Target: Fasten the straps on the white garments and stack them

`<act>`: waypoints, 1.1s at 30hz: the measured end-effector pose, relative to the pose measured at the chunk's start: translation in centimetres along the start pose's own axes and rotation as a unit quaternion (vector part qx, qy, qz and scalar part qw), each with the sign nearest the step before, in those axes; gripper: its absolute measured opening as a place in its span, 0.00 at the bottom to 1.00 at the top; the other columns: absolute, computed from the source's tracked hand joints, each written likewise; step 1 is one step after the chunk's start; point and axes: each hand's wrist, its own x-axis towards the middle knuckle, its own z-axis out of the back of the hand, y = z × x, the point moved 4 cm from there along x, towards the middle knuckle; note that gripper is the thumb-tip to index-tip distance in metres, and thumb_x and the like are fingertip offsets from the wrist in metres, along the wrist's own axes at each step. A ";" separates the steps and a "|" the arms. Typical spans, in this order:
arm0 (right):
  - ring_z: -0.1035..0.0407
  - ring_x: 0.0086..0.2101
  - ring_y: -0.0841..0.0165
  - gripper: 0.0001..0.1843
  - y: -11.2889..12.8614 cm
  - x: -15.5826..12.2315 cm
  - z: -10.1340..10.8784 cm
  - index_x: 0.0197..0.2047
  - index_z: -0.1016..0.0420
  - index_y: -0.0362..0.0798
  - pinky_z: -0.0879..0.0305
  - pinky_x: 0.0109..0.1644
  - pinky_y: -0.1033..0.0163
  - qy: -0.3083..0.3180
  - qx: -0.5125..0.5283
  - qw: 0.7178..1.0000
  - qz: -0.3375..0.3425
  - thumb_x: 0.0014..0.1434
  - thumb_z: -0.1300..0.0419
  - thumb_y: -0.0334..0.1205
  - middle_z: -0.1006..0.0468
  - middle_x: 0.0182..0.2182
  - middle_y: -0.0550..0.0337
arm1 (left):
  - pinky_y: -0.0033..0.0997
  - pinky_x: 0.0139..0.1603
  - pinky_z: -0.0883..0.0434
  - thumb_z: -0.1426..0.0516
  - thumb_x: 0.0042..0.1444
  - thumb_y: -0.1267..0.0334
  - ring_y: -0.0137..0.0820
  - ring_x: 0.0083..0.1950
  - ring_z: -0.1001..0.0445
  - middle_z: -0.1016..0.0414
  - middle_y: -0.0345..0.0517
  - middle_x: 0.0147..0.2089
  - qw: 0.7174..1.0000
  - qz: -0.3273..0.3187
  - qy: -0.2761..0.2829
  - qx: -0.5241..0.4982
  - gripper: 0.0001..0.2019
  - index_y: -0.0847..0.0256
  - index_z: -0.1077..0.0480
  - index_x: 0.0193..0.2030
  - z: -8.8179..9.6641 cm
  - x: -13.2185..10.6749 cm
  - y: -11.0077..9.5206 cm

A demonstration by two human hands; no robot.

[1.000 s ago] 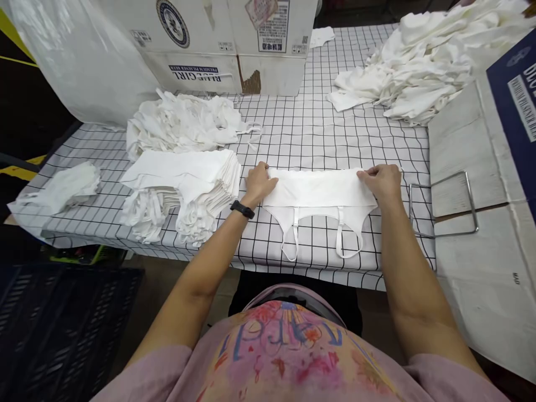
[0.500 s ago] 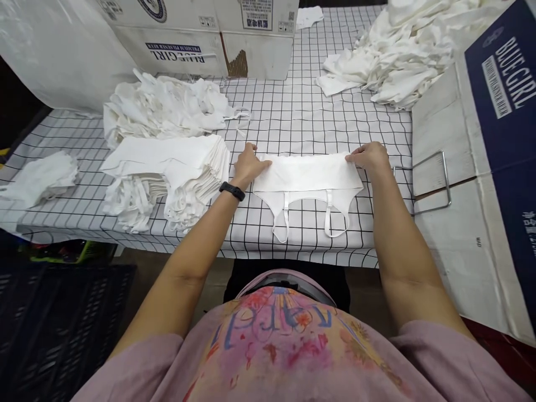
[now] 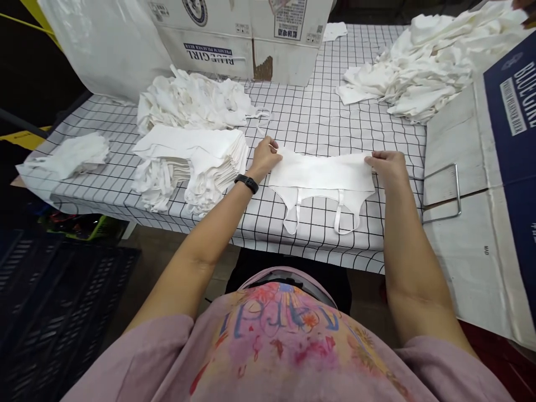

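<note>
A white camisole lies flat on the checked cloth, its wide band away from me and its thin straps toward me. My left hand, a black band at the wrist, pinches its far left corner between thumb and fingers. The far right corner is pinched by my right hand. Between the hands the far edge dips slightly and looks stretched. Just left of my left hand stands a neat stack of folded white camisoles, straps hanging at the near side.
Behind the stack is a loose heap of white garments; a larger heap lies far right. A white carton stands at the back. On the right, a carton with a metal wire handle borders the table. More white cloth lies left.
The view has shifted, so the table's contents sit further right in the picture. Both hands keep their hold on the camisole's corners, and its far edge now dips between them.
</note>
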 end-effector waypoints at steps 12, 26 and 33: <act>0.40 0.27 0.73 0.08 10.8 -0.9 7.1 0.28 0.30 0.48 0.33 0.41 0.62 -0.165 0.201 0.959 0.115 0.53 0.38 0.27 0.35 0.24 0.66 | 0.33 0.44 0.27 0.40 0.45 0.83 0.30 0.38 0.25 0.26 0.40 0.31 0.968 -0.105 -0.024 -0.229 0.11 0.64 0.27 0.33 5.9 1.6 -11.0; 0.35 0.29 0.71 0.05 18.9 -1.3 8.1 0.31 0.27 0.47 0.30 0.44 0.61 -0.144 0.256 0.940 0.176 0.54 0.37 0.28 0.29 0.25 0.65 | 0.30 0.40 0.30 0.38 0.43 0.77 0.30 0.35 0.29 0.28 0.39 0.28 0.955 -0.202 -0.127 -0.174 0.11 0.62 0.27 0.33 12.2 3.1 -17.1; 0.38 0.26 0.73 0.02 19.5 -1.6 8.7 0.32 0.25 0.47 0.33 0.38 0.64 -0.126 0.281 0.934 0.182 0.54 0.36 0.31 0.29 0.25 0.66 | 0.32 0.37 0.29 0.39 0.36 0.74 0.27 0.29 0.30 0.30 0.38 0.24 0.953 -0.097 -0.069 -0.279 0.08 0.61 0.30 0.25 13.5 1.9 -16.8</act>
